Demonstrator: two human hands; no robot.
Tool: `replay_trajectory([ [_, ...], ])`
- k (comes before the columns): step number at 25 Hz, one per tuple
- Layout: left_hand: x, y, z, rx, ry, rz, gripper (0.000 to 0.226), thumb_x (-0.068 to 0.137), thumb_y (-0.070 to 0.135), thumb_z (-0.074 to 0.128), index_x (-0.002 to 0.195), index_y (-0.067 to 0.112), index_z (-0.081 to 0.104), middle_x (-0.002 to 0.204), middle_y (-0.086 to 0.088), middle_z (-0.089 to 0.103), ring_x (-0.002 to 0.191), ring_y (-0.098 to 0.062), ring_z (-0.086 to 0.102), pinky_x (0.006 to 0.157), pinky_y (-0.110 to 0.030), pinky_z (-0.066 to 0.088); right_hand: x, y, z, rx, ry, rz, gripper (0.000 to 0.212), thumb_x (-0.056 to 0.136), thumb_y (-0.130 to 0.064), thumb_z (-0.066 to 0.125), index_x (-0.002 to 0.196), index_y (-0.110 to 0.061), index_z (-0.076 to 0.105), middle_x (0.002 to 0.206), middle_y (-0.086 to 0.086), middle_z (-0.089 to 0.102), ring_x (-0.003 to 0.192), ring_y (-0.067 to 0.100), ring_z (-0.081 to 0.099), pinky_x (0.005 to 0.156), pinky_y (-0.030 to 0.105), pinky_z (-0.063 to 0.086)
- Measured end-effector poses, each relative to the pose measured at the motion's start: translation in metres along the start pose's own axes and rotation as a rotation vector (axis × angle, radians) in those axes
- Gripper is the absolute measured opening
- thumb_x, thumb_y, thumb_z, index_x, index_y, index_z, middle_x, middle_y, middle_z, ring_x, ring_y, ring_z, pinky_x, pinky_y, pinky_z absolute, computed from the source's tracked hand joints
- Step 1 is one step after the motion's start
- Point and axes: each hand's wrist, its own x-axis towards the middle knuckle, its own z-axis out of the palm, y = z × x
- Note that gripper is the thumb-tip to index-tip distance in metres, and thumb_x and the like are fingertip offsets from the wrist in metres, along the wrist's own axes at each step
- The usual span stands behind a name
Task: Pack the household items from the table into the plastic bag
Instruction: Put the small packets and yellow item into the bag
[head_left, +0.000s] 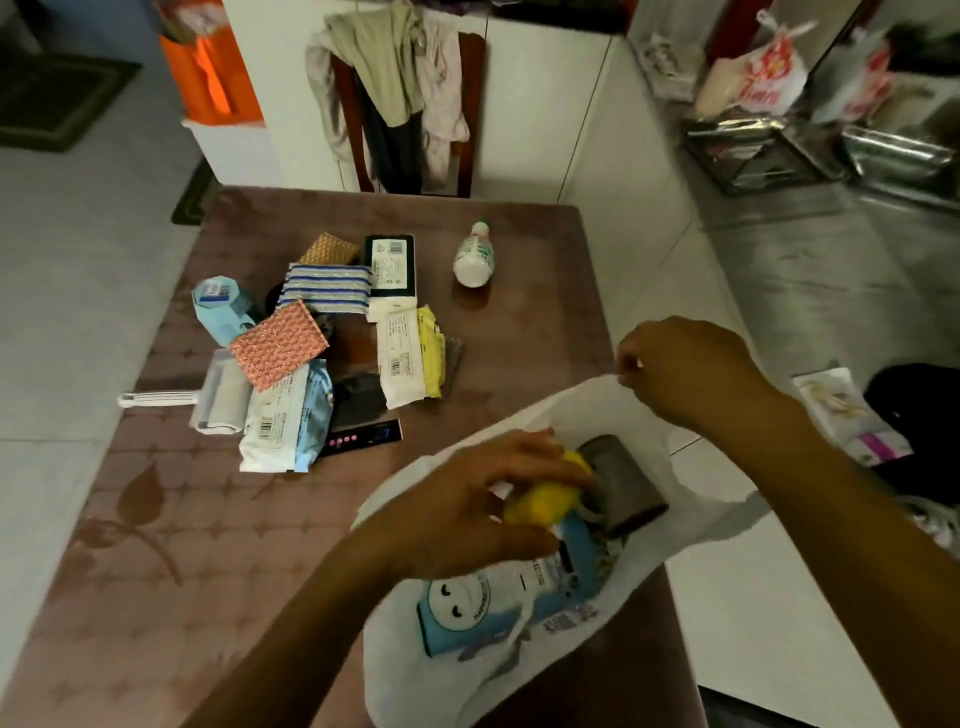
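A white plastic bag (426, 675) lies open at the table's near right corner. My right hand (680, 371) pinches its far rim and holds it up. My left hand (483, 499) reaches into the bag's mouth, closed on a yellow item (545, 501). Inside the bag lie a grey-brown block (623, 486) and a blue pack with a smiling face (493, 608). Left on the table is a pile: a lint roller (208, 397), wipe packs (291, 421), sponges (278, 351), a striped cloth (327, 286), a dark box (392, 265) and a white bottle (475, 254).
The brown patterned table (156, 545) fills the lower left. A chair draped with clothes (400, 88) stands at the far edge. An orange bag (208, 78) hangs at the back left. Metal shelving with plastic bags (779, 104) is at the right, above tiled floor.
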Motion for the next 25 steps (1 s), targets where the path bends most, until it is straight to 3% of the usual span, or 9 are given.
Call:
replay_trajectory([
  [3,0.043,-0.007,0.061,0.231,-0.183,-0.177,0.056,0.086,0.025,0.068,0.135,0.042,0.046,0.138,0.004,0.053,0.119,-0.019,0.053,0.100,-0.042,0.048,-0.012,-0.003,0.001,0.155,0.096,-0.048,0.016,0.090,-0.024,0.059,0.098,-0.016,0.071,0.100,0.006,0.068,0.072,0.018,0.055,0.047,0.021,0.028],
  [5,0.055,-0.011,0.083,0.264,-0.075,-0.212,0.046,0.088,0.029,0.064,0.131,0.037,0.049,0.130,0.000,0.060,0.112,-0.021,0.059,0.098,-0.041,0.050,-0.022,0.002,0.000,0.260,0.138,-0.087,0.013,0.085,-0.027,0.065,0.095,-0.020,0.071,0.099,0.004,0.068,0.076,0.019,0.060,0.056,0.024,0.042],
  [9,0.027,-0.021,0.086,0.716,0.159,-0.363,0.053,0.087,0.037,0.064,0.137,0.035,0.045,0.135,0.002,0.057,0.122,-0.018,0.053,0.106,-0.035,0.037,-0.052,0.023,-0.005,0.527,-0.227,-0.230,0.045,0.068,-0.024,0.077,0.108,-0.034,0.057,0.104,-0.005,0.059,0.085,0.017,0.060,0.068,0.036,0.056],
  [13,-0.023,-0.027,0.076,1.142,-0.030,-0.591,0.053,0.087,0.048,0.058,0.133,0.026,0.048,0.129,-0.002,0.059,0.120,-0.024,0.053,0.108,-0.042,0.028,-0.074,0.034,0.002,0.786,-0.314,-0.259,0.041,0.080,-0.005,0.061,0.111,-0.031,0.054,0.098,-0.002,0.058,0.075,0.024,0.062,0.048,0.029,0.052],
  [16,-0.048,-0.023,0.048,0.924,0.286,-0.402,0.027,0.087,0.046,0.059,0.101,0.025,0.068,0.099,0.003,0.073,0.084,-0.011,0.067,0.081,-0.023,0.050,-0.076,0.022,0.014,0.762,0.075,-0.191,0.028,0.084,-0.004,0.056,0.094,-0.030,0.060,0.091,-0.006,0.063,0.073,0.011,0.059,0.052,0.018,0.043],
  [18,-0.067,-0.011,0.024,0.645,0.722,-0.180,0.033,0.089,0.040,0.062,0.069,0.014,0.068,0.060,0.004,0.064,0.053,-0.003,0.054,0.055,-0.012,0.044,-0.075,0.014,0.009,0.778,0.363,-0.170,0.025,0.083,-0.001,0.056,0.086,-0.026,0.063,0.086,-0.008,0.064,0.072,0.007,0.057,0.056,0.015,0.043],
  [20,-0.085,-0.010,0.001,0.074,1.088,-0.051,0.049,0.087,0.033,0.065,0.052,0.001,0.054,0.048,-0.003,0.046,0.047,-0.006,0.042,0.050,-0.014,0.037,-0.071,0.010,0.002,0.670,0.487,-0.215,0.019,0.085,-0.005,0.056,0.081,-0.022,0.062,0.082,-0.003,0.065,0.072,0.014,0.057,0.058,0.023,0.048],
  [23,-0.094,-0.025,-0.011,-0.367,1.079,-0.030,0.053,0.070,0.056,0.075,0.061,0.005,0.063,0.061,-0.005,0.061,0.061,-0.015,0.058,0.065,-0.022,0.052,-0.063,-0.005,-0.003,0.233,0.413,-0.177,0.007,0.085,-0.021,0.057,0.089,-0.020,0.062,0.094,0.007,0.065,0.089,0.028,0.054,0.074,0.037,0.041],
  [25,-0.094,-0.039,-0.012,-0.444,1.024,0.006,0.041,0.061,0.056,0.082,0.070,0.017,0.072,0.074,-0.001,0.071,0.075,-0.021,0.066,0.078,-0.033,0.058,-0.052,-0.033,0.000,0.262,0.480,-0.264,0.016,0.082,-0.024,0.062,0.097,-0.018,0.063,0.100,0.007,0.065,0.098,0.032,0.054,0.081,0.041,0.040],
])
